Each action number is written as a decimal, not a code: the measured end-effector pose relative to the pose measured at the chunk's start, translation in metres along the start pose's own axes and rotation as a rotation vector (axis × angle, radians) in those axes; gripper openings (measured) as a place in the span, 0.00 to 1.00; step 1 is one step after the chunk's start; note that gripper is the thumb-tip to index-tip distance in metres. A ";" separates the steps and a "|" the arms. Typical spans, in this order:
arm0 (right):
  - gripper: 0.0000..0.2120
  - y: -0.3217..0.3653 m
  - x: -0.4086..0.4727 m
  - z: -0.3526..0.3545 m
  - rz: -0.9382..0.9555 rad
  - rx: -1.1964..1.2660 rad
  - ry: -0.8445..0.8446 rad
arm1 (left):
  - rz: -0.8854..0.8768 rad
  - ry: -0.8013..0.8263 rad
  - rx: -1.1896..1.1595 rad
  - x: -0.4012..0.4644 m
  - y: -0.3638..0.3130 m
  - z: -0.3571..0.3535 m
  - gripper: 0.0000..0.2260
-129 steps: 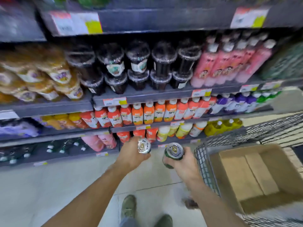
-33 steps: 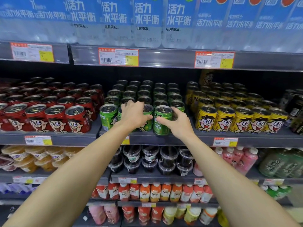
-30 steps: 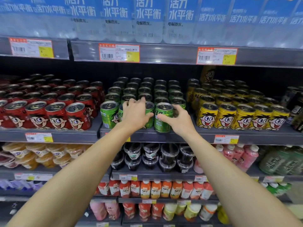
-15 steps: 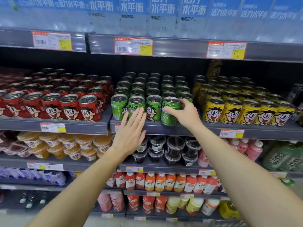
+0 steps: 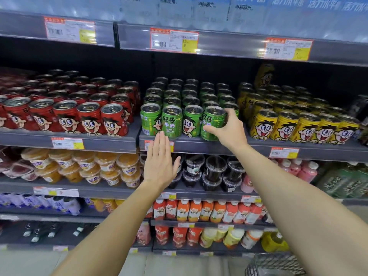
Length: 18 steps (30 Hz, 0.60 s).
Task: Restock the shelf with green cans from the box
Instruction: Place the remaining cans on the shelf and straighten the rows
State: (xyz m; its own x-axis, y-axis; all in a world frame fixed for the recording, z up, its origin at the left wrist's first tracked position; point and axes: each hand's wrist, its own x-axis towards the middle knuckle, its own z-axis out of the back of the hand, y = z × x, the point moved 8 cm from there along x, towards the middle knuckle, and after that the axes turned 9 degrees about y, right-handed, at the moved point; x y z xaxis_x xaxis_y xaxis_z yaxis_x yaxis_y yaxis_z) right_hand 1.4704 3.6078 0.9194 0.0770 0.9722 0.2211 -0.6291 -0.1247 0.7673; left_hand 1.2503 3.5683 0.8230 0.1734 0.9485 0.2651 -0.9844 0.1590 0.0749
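Observation:
Several rows of green cans [image 5: 172, 122] stand on the grey shelf [image 5: 199, 145], between red and yellow cans. My right hand [image 5: 229, 129] grips the rightmost front green can [image 5: 212, 121], which stands upright at the shelf's front edge. My left hand [image 5: 160, 162] hovers below the shelf edge with flat, spread fingers and holds nothing; its fingertips just reach the bottom of the second green can. The box is out of view.
Red cans [image 5: 89, 120] fill the shelf to the left, yellow cans [image 5: 298, 126] to the right. Below are fruit cups [image 5: 79, 166], dark jelly cups [image 5: 215, 172] and juice bottles [image 5: 199, 211]. A wire cart's rim [image 5: 274, 263] shows at the bottom right.
Both hands carried green cans up from the cart and set them in the front row. My left hand has let go and dropped below the shelf edge; my right hand still holds its can.

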 end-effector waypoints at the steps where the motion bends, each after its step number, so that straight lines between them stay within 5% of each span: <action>1: 0.41 0.001 0.000 0.001 0.006 0.005 -0.021 | -0.004 -0.003 -0.012 0.000 -0.001 0.000 0.34; 18: 0.34 -0.010 0.003 -0.011 -0.081 0.037 -0.132 | -0.057 0.037 -0.029 0.002 -0.001 0.000 0.36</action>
State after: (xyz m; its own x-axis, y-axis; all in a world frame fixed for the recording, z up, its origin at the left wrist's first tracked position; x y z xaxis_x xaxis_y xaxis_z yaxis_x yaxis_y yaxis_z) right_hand 1.4688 3.6143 0.9057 0.2285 0.9453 0.2328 -0.5882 -0.0565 0.8067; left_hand 1.2513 3.5704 0.8236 0.2286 0.9470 0.2257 -0.9735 0.2205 0.0607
